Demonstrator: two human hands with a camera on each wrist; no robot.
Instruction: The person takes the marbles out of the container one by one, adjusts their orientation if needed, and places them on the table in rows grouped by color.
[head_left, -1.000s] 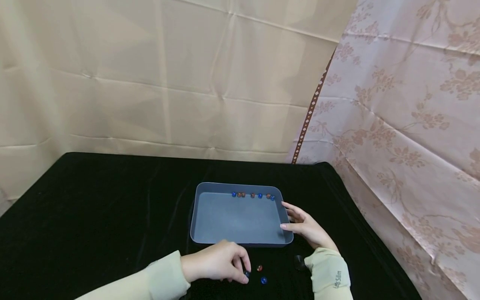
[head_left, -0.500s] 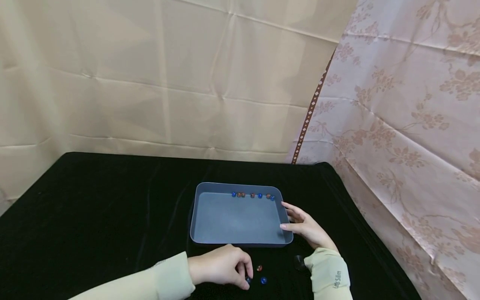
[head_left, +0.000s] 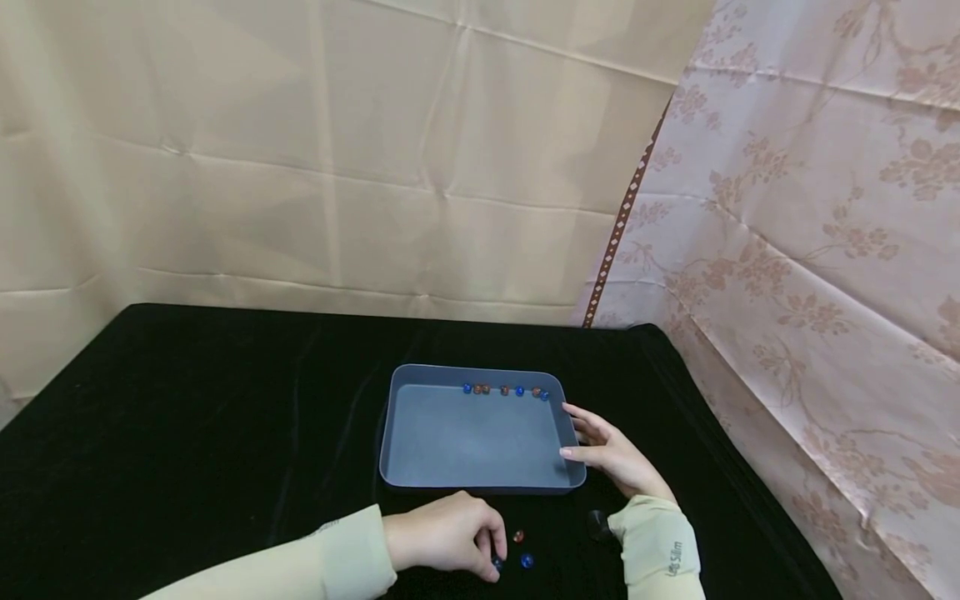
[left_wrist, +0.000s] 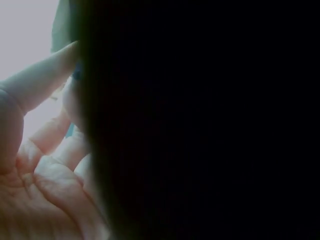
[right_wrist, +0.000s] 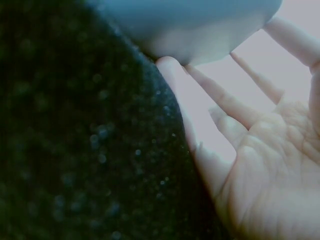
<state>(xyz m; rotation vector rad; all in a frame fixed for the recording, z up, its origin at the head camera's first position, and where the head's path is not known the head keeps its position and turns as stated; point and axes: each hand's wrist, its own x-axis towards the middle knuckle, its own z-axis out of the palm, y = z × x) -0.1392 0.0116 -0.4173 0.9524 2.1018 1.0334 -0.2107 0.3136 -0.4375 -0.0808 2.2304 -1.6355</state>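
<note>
In the head view the left hand [head_left: 450, 532] pinches a dark blue marble [head_left: 497, 563] between thumb and fingers, low over the black cloth. Just right of its fingertips lie a reddish-brown marble [head_left: 518, 536] and a blue marble [head_left: 527, 561]. The right hand [head_left: 618, 458] holds the right side of a grey-blue tray [head_left: 480, 487], thumb over the rim. In the right wrist view, fingers touch the tray's outer wall [right_wrist: 210, 37]. Several blue and brown marbles [head_left: 505, 390] lie along the tray's far wall. Darkness covers most of the left wrist view, beside the left hand [left_wrist: 50, 170].
Black cloth [head_left: 187, 433] covers the table. A small black object [head_left: 598, 525] sits by the right sleeve. Behind the table hangs a cream curtain [head_left: 360, 167], with a pink floral curtain [head_left: 810, 208] on the right.
The left hand has shifted slightly right and toward the near edge with the dark blue marble. The right hand and the tray have stayed in place.
</note>
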